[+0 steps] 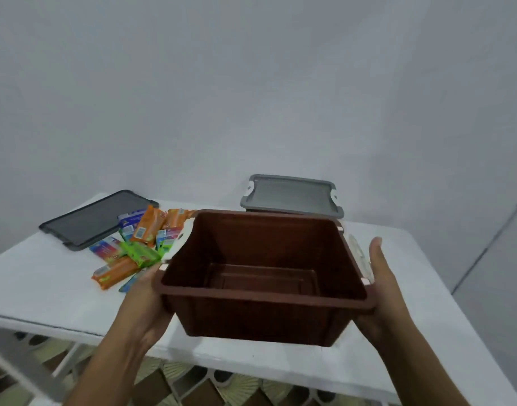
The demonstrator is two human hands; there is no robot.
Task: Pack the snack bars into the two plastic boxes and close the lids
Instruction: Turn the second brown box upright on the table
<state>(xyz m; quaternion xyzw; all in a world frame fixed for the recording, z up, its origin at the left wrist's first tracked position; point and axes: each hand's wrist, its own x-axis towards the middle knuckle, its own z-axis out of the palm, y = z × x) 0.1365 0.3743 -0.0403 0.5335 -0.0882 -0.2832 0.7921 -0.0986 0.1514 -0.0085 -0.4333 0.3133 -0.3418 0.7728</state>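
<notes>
An empty brown plastic box with no lid is held between my two hands, at the front of the white table. My left hand lies flat against its left wall, fingers pointing away. My right hand presses on the right wall with the thumb straight up; its fingers are hidden behind the box. A loose pile of snack bars in orange, green and blue wrappers lies just left of the box. Behind it stands a grey box with its lid on.
A dark grey lid lies flat at the table's back left corner, touching the snack pile. A pale clip hangs on the brown box's right side. A plain wall rises behind the table. Patterned floor tiles show below the front edge.
</notes>
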